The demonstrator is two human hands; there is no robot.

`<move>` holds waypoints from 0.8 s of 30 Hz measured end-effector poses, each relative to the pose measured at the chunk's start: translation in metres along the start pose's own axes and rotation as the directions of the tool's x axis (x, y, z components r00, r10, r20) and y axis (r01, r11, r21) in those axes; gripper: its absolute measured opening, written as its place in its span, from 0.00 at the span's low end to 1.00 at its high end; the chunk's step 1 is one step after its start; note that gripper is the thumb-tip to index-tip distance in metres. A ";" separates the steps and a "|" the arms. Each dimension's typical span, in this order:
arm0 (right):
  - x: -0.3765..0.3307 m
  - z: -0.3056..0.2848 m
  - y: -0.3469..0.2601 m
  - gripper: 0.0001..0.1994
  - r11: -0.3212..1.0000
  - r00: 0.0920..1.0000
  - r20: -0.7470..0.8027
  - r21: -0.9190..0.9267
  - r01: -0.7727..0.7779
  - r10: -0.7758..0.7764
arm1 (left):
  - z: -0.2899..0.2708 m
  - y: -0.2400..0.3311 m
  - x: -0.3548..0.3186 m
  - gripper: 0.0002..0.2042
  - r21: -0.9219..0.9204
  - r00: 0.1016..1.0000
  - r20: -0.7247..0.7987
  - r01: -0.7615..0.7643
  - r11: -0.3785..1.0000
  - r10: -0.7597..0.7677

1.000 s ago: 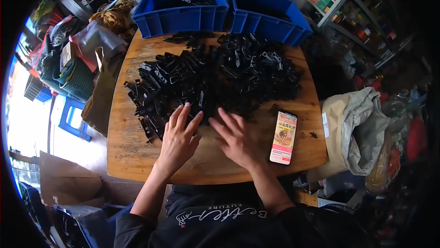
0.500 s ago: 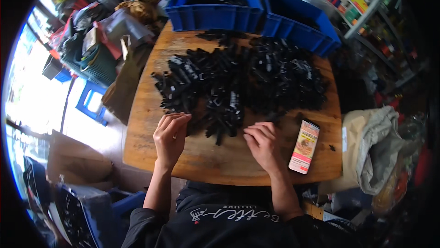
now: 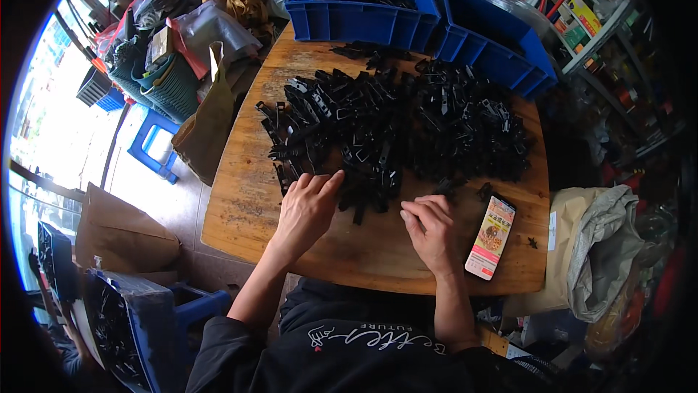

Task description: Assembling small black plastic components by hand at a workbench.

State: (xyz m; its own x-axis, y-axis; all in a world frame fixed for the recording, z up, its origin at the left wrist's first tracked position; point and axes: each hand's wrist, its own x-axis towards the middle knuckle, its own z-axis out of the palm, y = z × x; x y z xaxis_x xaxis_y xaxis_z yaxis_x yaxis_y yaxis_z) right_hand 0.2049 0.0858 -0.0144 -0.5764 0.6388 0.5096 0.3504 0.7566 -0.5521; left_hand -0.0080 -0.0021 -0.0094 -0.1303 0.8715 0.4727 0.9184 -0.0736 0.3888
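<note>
A wide heap of small black plastic parts (image 3: 363, 113), some shaped like clips, covers the middle of the wooden table (image 3: 247, 211). At the heap's near edge is my left hand (image 3: 305, 207), its index finger stretched out over the parts and the other fingers loosely bent. Nothing shows in its grasp. Just short of the heap, my right hand (image 3: 430, 227) is held with the fingers curled in toward the thumb. Whatever lies between those fingertips, if anything, is hidden. To its right a phone (image 3: 491, 238) with a lit screen lies on the table.
Two blue bins (image 3: 363, 18) with black parts inside stand at the table's far edge. A paper sack with a grey liner (image 3: 607, 247) is against the right side. On the left are a blue stool (image 3: 154, 142), a brown sack (image 3: 120, 233) and a green basket (image 3: 171, 87).
My left hand has moved right and forward to the heap, its index finger now extended. The right hand keeps its curled shape. The whole view has shifted slightly.
</note>
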 end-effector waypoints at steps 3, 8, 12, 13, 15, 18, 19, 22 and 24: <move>0.004 -0.017 -0.004 0.06 0.997 0.958 -0.282 -0.040 -0.063 0.049 | 0.005 -0.005 -0.005 0.20 0.050 0.998 0.065 -0.008 0.999 0.005; -0.004 -0.033 0.015 0.07 0.970 0.845 -0.486 0.023 -0.244 0.224 | -0.009 -0.002 -0.008 0.28 -0.418 0.949 -0.045 0.265 0.869 -0.311; -0.015 -0.020 0.007 0.11 0.937 0.908 -0.281 -0.065 -0.342 0.312 | -0.007 0.016 -0.012 0.27 -0.922 0.926 0.226 0.304 0.240 -0.302; -0.016 -0.012 0.006 0.11 0.937 0.916 -0.244 -0.061 -0.343 0.319 | -0.004 0.019 -0.016 0.25 -0.882 0.916 0.332 0.387 0.268 -0.226; -0.015 0.004 0.008 0.12 0.953 0.948 -0.118 -0.043 -0.301 0.294 | -0.001 0.028 -0.026 0.17 -0.783 0.841 0.520 0.540 0.309 -0.151; -0.013 0.002 0.009 0.13 0.987 0.985 -0.086 -0.043 -0.155 0.151 | 0.017 0.023 -0.028 0.16 -0.664 0.853 0.495 0.493 0.562 -0.162; -0.015 0.001 0.009 0.11 0.988 0.983 -0.102 0.011 -0.153 0.153 | 0.020 0.025 -0.025 0.16 -0.706 0.858 0.464 0.508 0.494 -0.219; -0.022 -0.008 0.011 0.10 0.989 0.976 -0.165 -0.015 -0.146 0.141 | 0.020 0.028 -0.014 0.16 -0.807 0.869 0.404 0.486 0.337 -0.286; -0.027 -0.014 0.007 0.10 0.992 0.973 -0.204 -0.046 -0.118 0.106 | 0.025 0.026 -0.019 0.14 -0.840 0.867 0.394 0.475 0.263 -0.305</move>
State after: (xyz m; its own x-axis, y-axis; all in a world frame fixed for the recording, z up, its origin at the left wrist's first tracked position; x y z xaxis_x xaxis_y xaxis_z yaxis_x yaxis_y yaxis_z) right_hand 0.2331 0.0761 -0.0231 -0.3729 0.7306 0.5719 0.4492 0.6815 -0.5777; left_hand 0.0274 -0.0078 -0.0283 -0.2457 0.9691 -0.0207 -0.1343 -0.0128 0.9909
